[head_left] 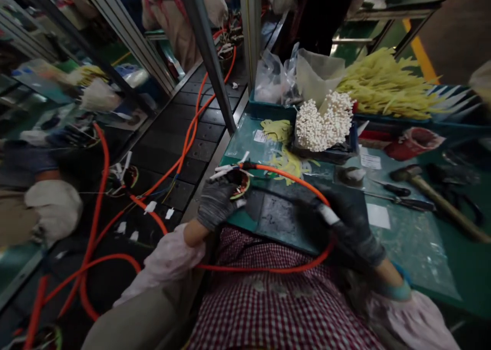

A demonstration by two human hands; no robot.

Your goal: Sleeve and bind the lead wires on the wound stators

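My left hand (215,203), in a grey glove, is closed around a small round wound coil part (241,183) at the near left edge of the bench. White strips and dark leads stick out of its top. An orange cable (293,174) runs from it in an arc to the right. My right hand (355,230), in a dark glove and smeared by motion, is closed on this cable beside a white sleeve or tag (328,214). The cable then loops back to the left across the checked apron (284,304). Some right fingers are hard to make out.
A slatted conveyor (194,122) on the left carries orange cables and another coil part (125,179). Yellow strips (391,84), a bundle of white-tipped sticks (324,122), a hammer (433,191) and screwdrivers (399,199) lie on the bench (414,258). A co-worker's sleeve (53,207) is across the conveyor.
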